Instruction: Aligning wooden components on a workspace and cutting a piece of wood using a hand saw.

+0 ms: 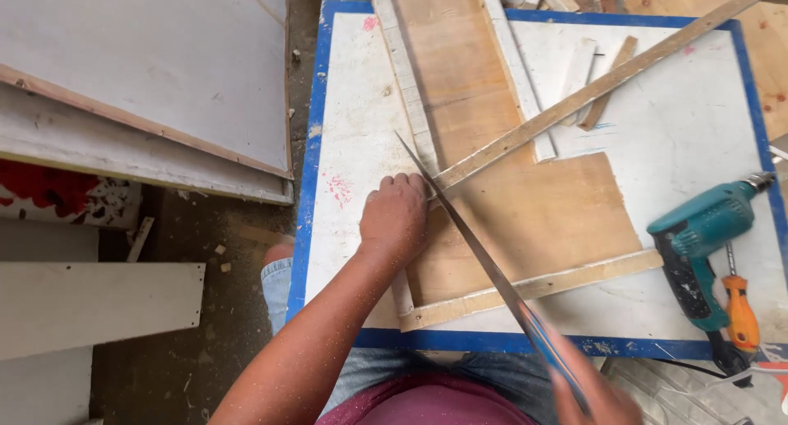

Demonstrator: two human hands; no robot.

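Left hand [396, 220] fisted, we pin thin stiff wooden strip [574, 101] flat; right hand [595, 400] blurred, gripping light, whippy metal handsaw [484, 257] by its handle

A long, narrow pale wooden strip [603, 82] lies slantwise across the flat brown plywood panel [525, 220], running from its near end under the fingers at the panel's 9 o'clock edge out towards 2 o'clock, past the panel's far side. A thin grey steel handsaw blade [468, 236] is tilted on edge, its tip at 11 o'clock beside the strip's near end, its blurred blue-marked handle end at 5 o'clock. The panel lies flat, framed by pale wooden edging.
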